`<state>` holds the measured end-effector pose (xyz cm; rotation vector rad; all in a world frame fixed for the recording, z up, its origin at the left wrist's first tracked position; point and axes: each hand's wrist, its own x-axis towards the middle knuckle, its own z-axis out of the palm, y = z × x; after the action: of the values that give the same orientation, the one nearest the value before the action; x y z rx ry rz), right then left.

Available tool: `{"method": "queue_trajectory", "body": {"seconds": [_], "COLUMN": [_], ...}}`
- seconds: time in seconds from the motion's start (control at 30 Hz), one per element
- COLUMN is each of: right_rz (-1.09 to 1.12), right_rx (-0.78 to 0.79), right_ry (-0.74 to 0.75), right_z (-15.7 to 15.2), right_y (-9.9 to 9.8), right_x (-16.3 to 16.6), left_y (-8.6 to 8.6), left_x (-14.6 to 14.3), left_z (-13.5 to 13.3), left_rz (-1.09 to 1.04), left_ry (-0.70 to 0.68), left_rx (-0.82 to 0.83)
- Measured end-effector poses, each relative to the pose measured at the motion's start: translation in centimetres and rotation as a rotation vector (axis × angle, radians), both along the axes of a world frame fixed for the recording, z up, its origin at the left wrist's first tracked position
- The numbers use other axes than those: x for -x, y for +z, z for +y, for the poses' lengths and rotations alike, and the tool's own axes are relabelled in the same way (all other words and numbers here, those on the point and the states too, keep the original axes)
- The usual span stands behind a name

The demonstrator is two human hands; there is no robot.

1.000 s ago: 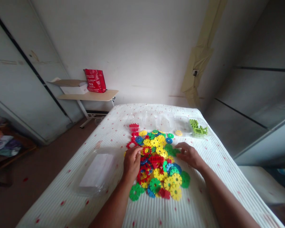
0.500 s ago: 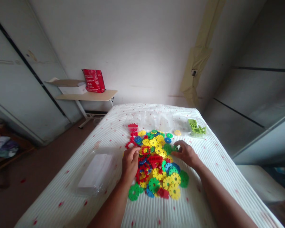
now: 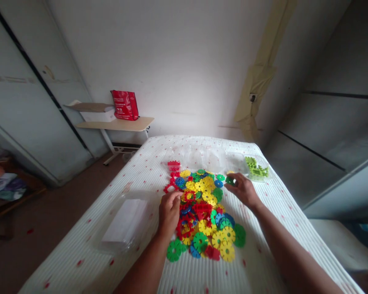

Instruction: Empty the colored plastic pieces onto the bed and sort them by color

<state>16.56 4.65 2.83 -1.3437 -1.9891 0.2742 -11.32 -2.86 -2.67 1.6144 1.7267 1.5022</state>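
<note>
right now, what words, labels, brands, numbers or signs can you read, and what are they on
No text is clear enough to quote.
Red bag: white lettering, too small and blurred to read.
White paper: no legible writing.
Green disc in the right hand: none legible.

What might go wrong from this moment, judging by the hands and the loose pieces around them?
The right hand holds a small green disc above the bedding, so the disc could slip and drop.

The left hand is beside the loose pile; a sideways nudge might scatter pieces.

The clear container sits left of the left forearm, which could bump it if swung outward.
</note>
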Motion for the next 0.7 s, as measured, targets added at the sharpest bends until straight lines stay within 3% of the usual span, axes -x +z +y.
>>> {"method": "queue_trajectory", "body": {"seconds": [0.13, 0.3, 0.5, 0.6, 0.7], "right_rz": [-0.155, -0.304, -0.246, -0.291, -0.356], "right_rx": [-0.121, -0.023, -0.141, -0.124, -0.075], "right_ry": [-0.105, -0.237, -0.134, -0.077, -0.113], "right_z": [4.2, 7.6, 5.8, 3.9, 2.6], "right_y": [3.1, 4.4, 1.7, -0.4, -2.3], "right_x": [2.0, 4.8, 3.7, 2.1, 1.3], "left_y": [-0.3, -0.2, 0.1, 0.1, -0.1], "left_x": [0.1, 0.1, 0.1, 0.1, 0.1], "left_z": [0.2, 0.1, 0.0, 0.1, 0.1], "left_rz": [-0.008, 0.019, -0.021, -0.027, -0.029], "left_ry": [0.003, 0.011, 0.010, 0.006, 0.005], "left_rx": [0.005, -0.010, 0.015, 0.020, 0.022]}}
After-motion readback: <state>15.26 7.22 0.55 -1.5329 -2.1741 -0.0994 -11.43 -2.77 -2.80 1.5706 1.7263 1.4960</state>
